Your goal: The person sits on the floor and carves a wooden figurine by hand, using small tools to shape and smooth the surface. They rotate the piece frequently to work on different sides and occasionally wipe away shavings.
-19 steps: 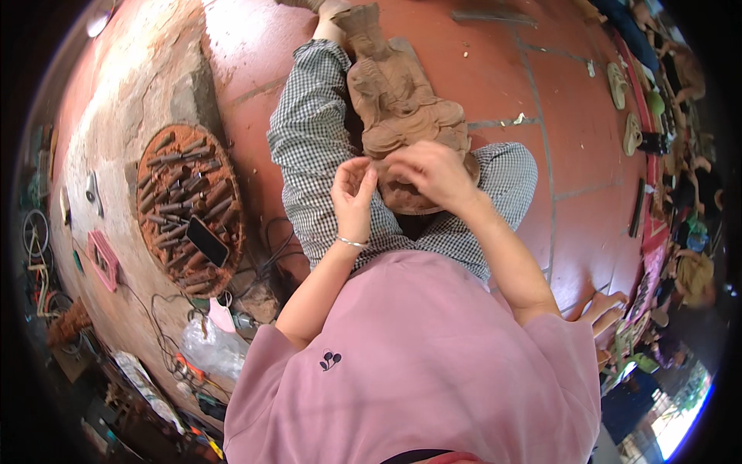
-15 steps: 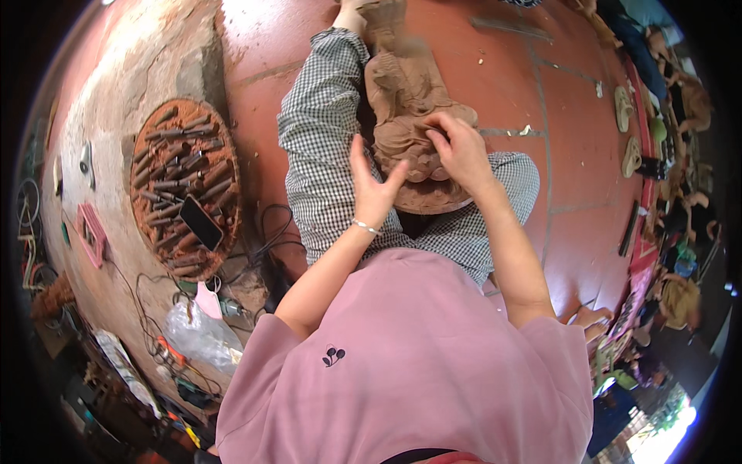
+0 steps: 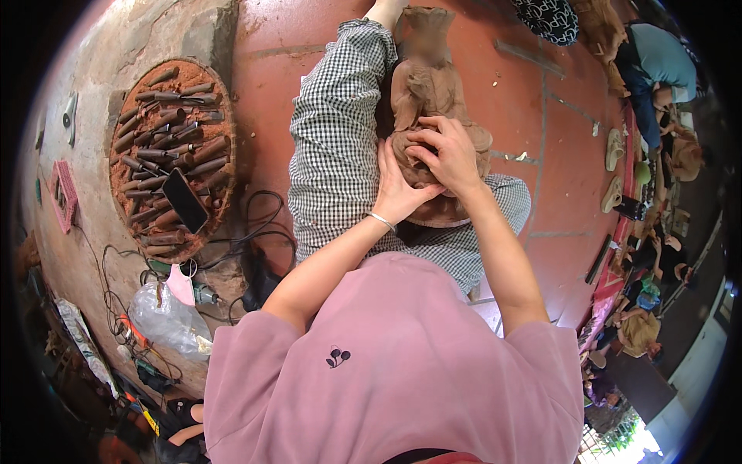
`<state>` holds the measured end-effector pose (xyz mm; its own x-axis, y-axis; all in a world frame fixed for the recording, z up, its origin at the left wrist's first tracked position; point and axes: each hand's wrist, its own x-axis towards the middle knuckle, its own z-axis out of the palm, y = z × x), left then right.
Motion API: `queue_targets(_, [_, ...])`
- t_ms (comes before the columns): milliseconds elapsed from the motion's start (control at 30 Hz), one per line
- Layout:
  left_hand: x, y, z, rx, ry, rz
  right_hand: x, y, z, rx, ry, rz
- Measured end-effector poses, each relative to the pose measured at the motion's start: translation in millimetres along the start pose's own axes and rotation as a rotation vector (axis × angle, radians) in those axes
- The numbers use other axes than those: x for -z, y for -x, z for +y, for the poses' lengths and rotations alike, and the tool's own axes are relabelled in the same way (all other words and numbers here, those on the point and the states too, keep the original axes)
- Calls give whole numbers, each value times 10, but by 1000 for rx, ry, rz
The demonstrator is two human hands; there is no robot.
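Head view: both hands at the carved figure, between the legs, near the left edge of the floor.
Left hand spread wide against it; right hand half-curled, grip I can't tell; steady left, light right probably works best.

ok so both arms reach forward and angle inward, the left forearm and right forearm bringing the hands close together. Left hand has its fingers pointing ahead and the thumb stuck out to the right, a wide V. Right hand sits a bit further forward, back facing up, fingers bent over leftward (can't tell if they're pinching). Left leg is stretched out, right knee bent outward
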<state>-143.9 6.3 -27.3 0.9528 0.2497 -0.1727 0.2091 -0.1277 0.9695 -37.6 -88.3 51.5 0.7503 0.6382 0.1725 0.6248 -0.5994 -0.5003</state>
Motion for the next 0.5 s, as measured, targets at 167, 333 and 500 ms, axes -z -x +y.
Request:
queue_targets(167, [-21, 15, -25, -49, -112, 35, -112, 7, -117, 18, 127, 29])
queue_targets(333, [-13, -83, 17, -207, -62, 5, -273, -76, -296, -26, 173, 110])
queue_targets(500, [29, -71, 144, -145, 112, 56, -225, 38, -62, -36, -111, 17])
